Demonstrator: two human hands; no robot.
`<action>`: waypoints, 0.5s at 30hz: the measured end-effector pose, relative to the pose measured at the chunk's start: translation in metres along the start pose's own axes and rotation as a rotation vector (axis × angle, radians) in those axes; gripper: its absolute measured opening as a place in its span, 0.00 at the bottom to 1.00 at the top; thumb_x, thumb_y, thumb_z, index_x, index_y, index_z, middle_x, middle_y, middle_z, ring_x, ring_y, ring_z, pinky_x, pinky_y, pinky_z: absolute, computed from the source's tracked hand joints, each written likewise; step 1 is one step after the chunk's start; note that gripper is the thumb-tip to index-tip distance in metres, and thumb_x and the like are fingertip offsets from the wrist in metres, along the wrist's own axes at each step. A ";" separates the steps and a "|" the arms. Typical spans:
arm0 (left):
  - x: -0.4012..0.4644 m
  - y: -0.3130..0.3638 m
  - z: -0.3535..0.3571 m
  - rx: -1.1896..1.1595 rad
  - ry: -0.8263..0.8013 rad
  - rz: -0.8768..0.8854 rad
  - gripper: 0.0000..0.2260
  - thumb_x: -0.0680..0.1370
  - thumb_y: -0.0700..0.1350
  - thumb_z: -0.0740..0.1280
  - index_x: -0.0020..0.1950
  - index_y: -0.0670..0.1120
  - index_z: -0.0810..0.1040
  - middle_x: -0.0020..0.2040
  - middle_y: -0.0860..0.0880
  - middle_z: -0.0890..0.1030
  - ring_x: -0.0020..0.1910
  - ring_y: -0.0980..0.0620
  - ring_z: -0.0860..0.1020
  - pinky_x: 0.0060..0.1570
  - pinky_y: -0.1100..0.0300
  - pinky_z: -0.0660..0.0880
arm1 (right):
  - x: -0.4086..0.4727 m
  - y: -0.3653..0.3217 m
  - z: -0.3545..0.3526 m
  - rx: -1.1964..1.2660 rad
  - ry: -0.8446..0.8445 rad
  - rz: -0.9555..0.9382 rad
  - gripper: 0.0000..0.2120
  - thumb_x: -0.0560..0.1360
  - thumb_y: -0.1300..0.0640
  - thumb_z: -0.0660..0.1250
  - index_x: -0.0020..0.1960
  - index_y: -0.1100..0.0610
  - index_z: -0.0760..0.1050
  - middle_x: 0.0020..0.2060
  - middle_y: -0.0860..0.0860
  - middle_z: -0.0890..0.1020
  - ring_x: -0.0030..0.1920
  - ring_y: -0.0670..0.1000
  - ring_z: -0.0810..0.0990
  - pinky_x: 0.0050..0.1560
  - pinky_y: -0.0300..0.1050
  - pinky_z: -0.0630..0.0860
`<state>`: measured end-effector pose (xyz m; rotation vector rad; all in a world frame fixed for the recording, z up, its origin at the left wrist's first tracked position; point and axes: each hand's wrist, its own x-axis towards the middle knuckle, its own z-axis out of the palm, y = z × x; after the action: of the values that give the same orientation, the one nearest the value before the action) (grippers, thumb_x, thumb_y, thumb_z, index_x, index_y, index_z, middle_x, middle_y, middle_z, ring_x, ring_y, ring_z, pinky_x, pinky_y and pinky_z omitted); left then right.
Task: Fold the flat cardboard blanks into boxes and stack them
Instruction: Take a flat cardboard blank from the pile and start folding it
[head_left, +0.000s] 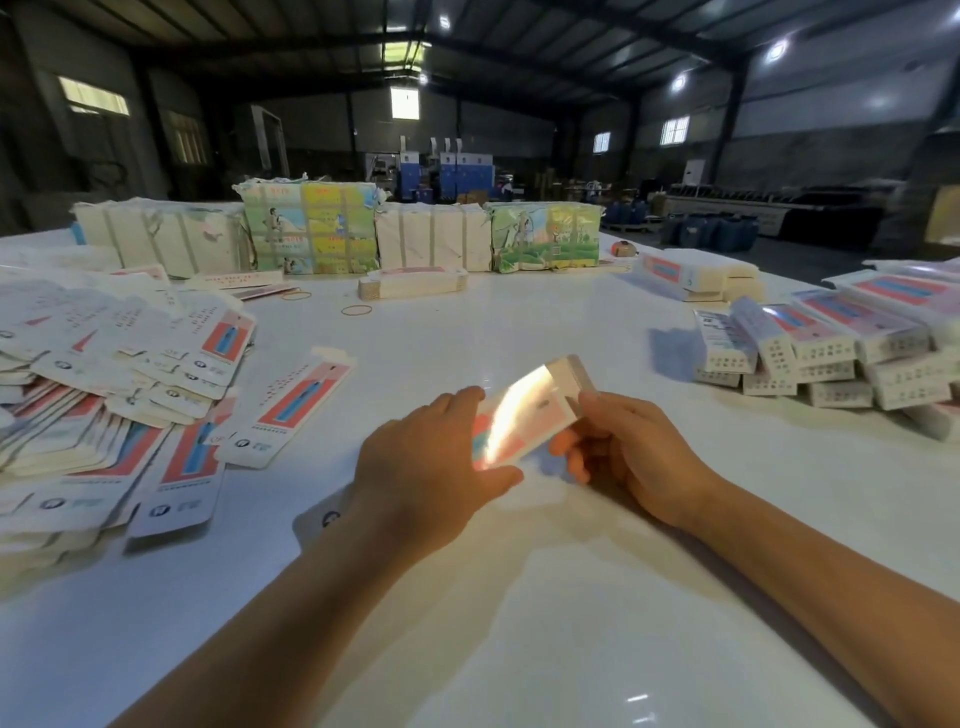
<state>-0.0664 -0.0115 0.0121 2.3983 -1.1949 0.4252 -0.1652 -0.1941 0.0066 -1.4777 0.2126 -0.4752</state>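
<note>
Both hands hold one glossy red-and-white cardboard box blank (524, 415) just above the white desk (519, 597), near the centre of the view. The left hand (431, 467) grips the blank's near-left end, fingers over the top edge and thumb under the near edge. The right hand (628, 452) grips the right side with curled fingers; its fingertips are hidden behind the card. Strong glare washes out the blank's printed face, and motion blur obscures its far end, so the fold state cannot be determined.

A loose heap of flat red-and-white printed blanks (114, 395) covers the left part of the desk and is cut off by the left frame edge. A single flat blank (291, 410) lies just beside the heap, apart from the hands. A stack of folded white boxes (831, 353) sits on the right, cut off by the right edge; its printing is too small to read.

Strapped bundles of illustrated card stock (311, 228) stand in a row along the far side. Two rubber bands (356, 310) lie in front of them.
</note>
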 end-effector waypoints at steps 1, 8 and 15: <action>0.000 -0.001 -0.002 -0.015 0.001 -0.011 0.32 0.70 0.66 0.64 0.70 0.55 0.62 0.64 0.57 0.73 0.59 0.55 0.75 0.52 0.63 0.72 | 0.000 0.000 -0.001 -0.013 0.058 -0.030 0.12 0.77 0.54 0.62 0.47 0.63 0.77 0.35 0.58 0.82 0.28 0.53 0.76 0.30 0.44 0.73; 0.003 0.001 -0.008 -0.042 -0.051 -0.084 0.26 0.70 0.67 0.63 0.63 0.55 0.65 0.61 0.56 0.75 0.55 0.54 0.77 0.47 0.61 0.72 | -0.007 0.002 -0.002 -0.403 0.347 -0.404 0.09 0.77 0.64 0.64 0.45 0.52 0.79 0.37 0.48 0.81 0.31 0.43 0.77 0.33 0.33 0.74; 0.003 0.003 -0.008 -0.076 -0.043 -0.122 0.21 0.72 0.66 0.64 0.58 0.55 0.66 0.57 0.56 0.77 0.45 0.55 0.75 0.43 0.58 0.74 | -0.011 0.004 0.013 -0.324 0.217 -0.374 0.13 0.76 0.67 0.65 0.53 0.52 0.78 0.43 0.50 0.81 0.35 0.45 0.79 0.37 0.34 0.76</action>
<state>-0.0679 -0.0108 0.0214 2.4096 -1.0554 0.2865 -0.1688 -0.1778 0.0021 -1.7919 0.1903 -0.9398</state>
